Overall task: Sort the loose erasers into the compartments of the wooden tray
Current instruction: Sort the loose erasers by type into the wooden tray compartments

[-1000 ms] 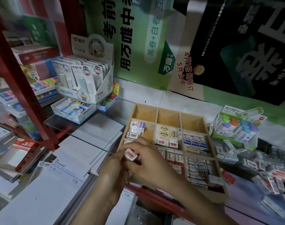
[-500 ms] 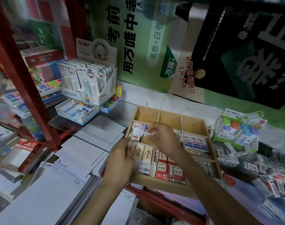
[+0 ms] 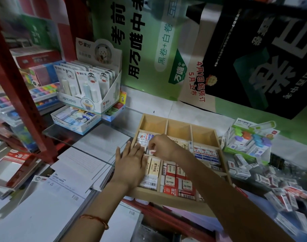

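Edges: wooden tray (image 3: 149, 191) hemmed in both sides. Stacked paper pads (image 3: 74, 165) just beside on left, green display box (image 3: 250, 138) and loose erasers (image 3: 282, 189) on right. Far row of three compartments bare wood, open from above. Middle and near rows packed with boxed erasers, little slack.

Left hand (image 3: 131, 165): flat, fingers straight, lying over tray's left wall and near-left compartment, gripping nothing.
Right hand (image 3: 162, 147): fingers curled down, pinching a small white eraser (image 3: 151, 151) at the middle-row left compartment, just past the left fingertips. Right forearm crossing diagonally over the near-right compartments.

Hidden: tray's near-right corner and part of those compartments under the forearm. Eraser mostly covered by fingers, label unreadable. Loose pile blurred, cut off at right frame edge.

Surface: glass counter (image 3: 70, 137), pale tiled wall (image 3: 149, 102) behind, large green and black posters (image 3: 149, 49) hanging above. Red shelf post (image 3: 20, 88) on far left, correction-tape display box (image 3: 96, 95) beside it, smaller boxes of erasers below. Dim light.
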### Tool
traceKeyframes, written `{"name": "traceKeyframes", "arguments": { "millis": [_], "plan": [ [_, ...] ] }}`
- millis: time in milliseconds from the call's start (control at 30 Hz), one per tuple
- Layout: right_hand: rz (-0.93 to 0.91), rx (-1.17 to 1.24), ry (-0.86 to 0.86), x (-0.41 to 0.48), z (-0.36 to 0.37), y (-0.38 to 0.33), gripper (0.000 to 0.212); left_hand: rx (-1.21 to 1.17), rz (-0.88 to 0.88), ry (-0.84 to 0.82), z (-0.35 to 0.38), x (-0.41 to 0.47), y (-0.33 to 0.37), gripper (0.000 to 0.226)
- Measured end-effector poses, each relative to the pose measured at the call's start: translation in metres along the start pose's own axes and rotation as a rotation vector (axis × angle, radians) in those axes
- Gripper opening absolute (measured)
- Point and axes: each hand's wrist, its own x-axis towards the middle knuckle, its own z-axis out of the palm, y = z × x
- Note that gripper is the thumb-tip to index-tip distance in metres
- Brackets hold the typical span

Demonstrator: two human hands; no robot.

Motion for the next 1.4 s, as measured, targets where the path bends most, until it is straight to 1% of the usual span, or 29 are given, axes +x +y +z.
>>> {"name": "traceKeyframes", "arguments": {
  "millis": [33, 133, 167, 233, 267, 367, 433, 467, 533, 633, 700, 767, 833, 900, 933, 967, 1000, 1067, 1133, 1167, 1267, 1300, 1400],
  "plan": [
    [-0.005, 0.011, 0.002, 0.001, 0.001, 0.001, 0.023, -0.006, 0.002, 0.001, 0.000, 0.000, 0.000, 0.052],
    [-0.004, 0.016, 0.062, -0.001, 0.005, 0.003, 0.018, -0.034, 0.010, 0.018, 0.001, 0.000, 0.000, 0.069],
    [-0.002, 0.028, 0.087, -0.004, 0.006, 0.004, 0.015, -0.046, 0.013, 0.038, 0.001, -0.001, 0.000, 0.071],
    [-0.015, 0.102, 0.149, -0.016, 0.005, 0.003, 0.011, -0.087, 0.021, 0.110, 0.000, -0.005, 0.001, 0.069],
    [-0.035, 0.167, 0.206, -0.025, 0.001, 0.001, 0.010, -0.123, 0.036, 0.165, -0.001, -0.007, 0.003, 0.068],
    [-0.034, 0.394, 0.447, -0.075, -0.014, 0.001, 0.008, -0.248, 0.168, 0.327, -0.006, -0.019, 0.020, 0.066],
    [0.009, 0.491, 0.553, -0.121, -0.018, 0.015, 0.007, -0.341, 0.272, 0.375, -0.006, -0.029, 0.044, 0.051],
    [0.040, 0.497, 0.593, -0.146, -0.016, 0.030, 0.007, -0.400, 0.312, 0.359, -0.004, -0.034, 0.058, 0.044],
    [0.165, 0.450, 0.658, -0.189, -0.013, 0.066, 0.007, -0.494, 0.400, 0.304, 0.004, -0.043, 0.088, 0.038],
    [0.470, 0.376, 0.701, -0.239, -0.013, 0.128, 0.011, -0.548, 0.520, 0.236, 0.029, -0.051, 0.125, 0.039],
    [0.622, 0.321, 0.733, -0.263, -0.016, 0.162, 0.014, -0.476, 0.602, 0.208, 0.048, -0.053, 0.141, 0.041],
    [0.744, 0.268, 0.775, -0.279, -0.018, 0.187, 0.017, -0.279, 0.644, 0.191, 0.064, -0.053, 0.147, 0.047],
    [0.816, 0.226, 0.770, -0.288, -0.020, 0.202, 0.020, -0.063, 0.648, 0.182, 0.073, -0.051, 0.150, 0.058],
    [0.834, 0.213, 0.700, -0.288, -0.016, 0.212, 0.018, 0.024, 0.642, 0.187, 0.077, -0.049, 0.150, 0.063],
    [0.820, 0.215, 0.669, -0.287, -0.014, 0.215, 0.024, 0.045, 0.638, 0.188, 0.078, -0.049, 0.150, 0.064],
    [0.795, 0.218, 0.656, -0.286, -0.011, 0.218, 0.030, 0.059, 0.634, 0.191, 0.079, -0.049, 0.150, 0.065],
    [0.792, 0.215, 0.644, -0.284, -0.010, 0.220, 0.030, 0.070, 0.629, 0.192, 0.079, -0.049, 0.151, 0.066],
    [0.786, 0.212, 0.612, -0.281, -0.008, 0.223, 0.020, 0.084, 0.623, 0.189, 0.080, -0.049, 0.151, 0.066],
    [0.758, 0.212, 0.599, -0.280, -0.006, 0.222, 0.015, 0.092, 0.620, 0.191, 0.081, -0.049, 0.151, 0.066],
    [0.749, 0.196, 0.608, -0.280, -0.004, 0.220, 0.013, 0.097, 0.618, 0.194, 0.081, -0.049, 0.150, 0.066],
    [0.684, 0.118, 0.735, -0.282, 0.000, 0.215, 0.017, 0.103, 0.616, 0.192, 0.082, -0.049, 0.150, 0.065],
    [0.663, 0.092, 0.734, -0.283, 0.000, 0.214, 0.016, 0.101, 0.615, 0.197, 0.082, -0.049, 0.150, 0.065],
    [0.666, -0.051, 0.575, -0.284, 0.007, 0.215, 0.018, 0.093, 0.615, 0.208, 0.082, -0.049, 0.151, 0.064]
  ]
}}
